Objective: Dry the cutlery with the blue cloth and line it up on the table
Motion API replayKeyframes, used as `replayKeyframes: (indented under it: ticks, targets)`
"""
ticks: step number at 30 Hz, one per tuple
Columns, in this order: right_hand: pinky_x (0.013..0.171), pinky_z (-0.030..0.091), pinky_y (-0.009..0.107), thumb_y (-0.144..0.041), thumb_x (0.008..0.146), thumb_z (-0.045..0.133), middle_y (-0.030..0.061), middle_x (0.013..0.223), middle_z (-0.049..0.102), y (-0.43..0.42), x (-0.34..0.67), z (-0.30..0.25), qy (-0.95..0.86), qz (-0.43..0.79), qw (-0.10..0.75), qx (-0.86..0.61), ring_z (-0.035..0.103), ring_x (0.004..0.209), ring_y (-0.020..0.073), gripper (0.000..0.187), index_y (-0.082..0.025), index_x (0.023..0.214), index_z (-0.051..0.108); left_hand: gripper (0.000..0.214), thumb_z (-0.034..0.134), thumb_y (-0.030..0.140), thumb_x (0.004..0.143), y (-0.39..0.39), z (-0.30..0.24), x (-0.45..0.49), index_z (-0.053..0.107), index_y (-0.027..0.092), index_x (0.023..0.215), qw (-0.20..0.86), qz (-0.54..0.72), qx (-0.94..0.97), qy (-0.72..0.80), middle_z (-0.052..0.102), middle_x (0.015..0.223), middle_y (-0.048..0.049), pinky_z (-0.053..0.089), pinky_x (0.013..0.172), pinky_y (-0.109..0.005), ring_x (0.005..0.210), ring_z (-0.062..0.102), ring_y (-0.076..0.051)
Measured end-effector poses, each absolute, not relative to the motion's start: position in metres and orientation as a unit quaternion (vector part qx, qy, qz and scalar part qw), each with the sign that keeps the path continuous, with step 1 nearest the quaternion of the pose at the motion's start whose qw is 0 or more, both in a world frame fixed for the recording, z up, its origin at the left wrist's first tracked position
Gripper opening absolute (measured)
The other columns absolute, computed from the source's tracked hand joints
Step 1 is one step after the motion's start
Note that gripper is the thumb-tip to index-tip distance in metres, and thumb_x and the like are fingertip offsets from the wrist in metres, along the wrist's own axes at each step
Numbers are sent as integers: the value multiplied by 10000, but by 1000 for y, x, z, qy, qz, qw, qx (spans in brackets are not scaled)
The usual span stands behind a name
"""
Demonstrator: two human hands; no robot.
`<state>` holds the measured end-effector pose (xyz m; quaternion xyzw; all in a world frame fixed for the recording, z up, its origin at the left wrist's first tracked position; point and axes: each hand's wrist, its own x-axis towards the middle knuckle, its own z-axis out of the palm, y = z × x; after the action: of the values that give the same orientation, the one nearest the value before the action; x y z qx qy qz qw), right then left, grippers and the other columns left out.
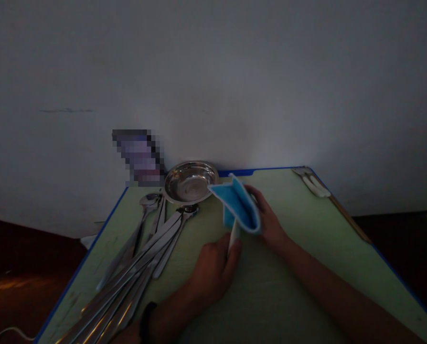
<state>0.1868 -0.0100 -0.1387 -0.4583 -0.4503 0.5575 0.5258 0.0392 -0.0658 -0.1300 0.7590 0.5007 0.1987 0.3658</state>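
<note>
My left hand (213, 267) is closed around the white handle (234, 236) of a utensil. The utensil's far end is hidden in a folded blue cloth (241, 204) with pale edging. From the other side, my right hand (269, 220) grips that cloth, its fingers mostly behind the fabric. Both hands are held close together above the middle of the green table (278, 296). Left of them lies a pile of metal cutlery (127, 274), with long handles and a few spoon heads such as this spoon (150, 200).
A shiny metal bowl (192, 186) stands at the back of the table, near the wall (271, 86). White-handled forks (315, 185) lie at the far right edge. A blurred-out, screen-like object (140, 155) leans at the back left.
</note>
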Motion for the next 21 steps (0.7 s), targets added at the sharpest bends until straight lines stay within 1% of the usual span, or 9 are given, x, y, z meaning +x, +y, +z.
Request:
replayKeyframes:
  ticks: [3,6,8,10,12,13,17,19,21]
  targets:
    - [636,510,295,-397,662,672,4,921,598,-14,182,-141,-428,578,508,-474,594,758,172,631,-312,1188,334,327,264,322,910,-66,-133,42,504,158,759,283,151,804,501,562,604,-31,329,524,-268,529,532,-160]
    - [646,508,292,-367,619,715,9,926,590,-13,181,-147,-403,564,523,-495,591,772,172,678,-286,1170,327,332,263,336,911,-66,-134,44,504,163,761,255,115,819,500,566,572,-26,325,507,-267,499,538,-164]
    - [692,496,293,-365,623,712,16,933,593,-10,182,-151,-399,550,536,-500,586,804,171,616,-255,1130,382,340,254,343,913,-66,-134,44,502,164,764,254,104,820,501,576,576,-29,331,508,-266,499,546,-166]
    - [725,477,290,-376,662,679,17,891,600,-6,184,-154,-411,551,541,-485,579,792,161,465,-216,1048,474,349,241,345,917,-66,-134,44,501,165,768,253,101,823,499,588,594,-34,338,516,-265,509,553,-167]
    - [707,461,277,-395,717,623,6,802,598,-3,187,-156,-425,562,541,-459,565,720,140,314,-189,942,546,348,233,346,918,-66,-133,43,498,165,782,257,105,824,494,584,590,-30,341,521,-266,506,548,-164]
    - [679,453,268,-405,739,597,-3,754,589,-2,187,-157,-429,568,540,-449,551,675,129,273,-184,896,565,345,232,345,919,-66,-133,43,495,164,789,263,108,824,490,578,586,-26,342,524,-267,503,543,-163]
    - [555,393,226,-442,778,536,-39,608,518,-1,189,-161,-427,555,547,-458,465,541,96,259,-186,759,568,337,237,340,919,-66,-131,42,496,155,806,309,128,809,483,539,577,-11,329,520,-267,502,520,-155]
    - [518,361,218,-458,778,529,-47,567,487,-1,190,-163,-426,542,550,-473,427,514,91,287,-184,699,553,351,237,357,919,-66,-131,42,497,156,794,349,151,787,487,510,575,-1,321,509,-259,502,498,-145]
    - [512,354,217,-463,766,542,-48,561,491,-1,190,-163,-427,532,548,-484,423,517,94,293,-184,677,553,371,241,388,917,-66,-130,41,481,166,742,394,191,752,493,468,567,15,315,497,-246,501,464,-129]
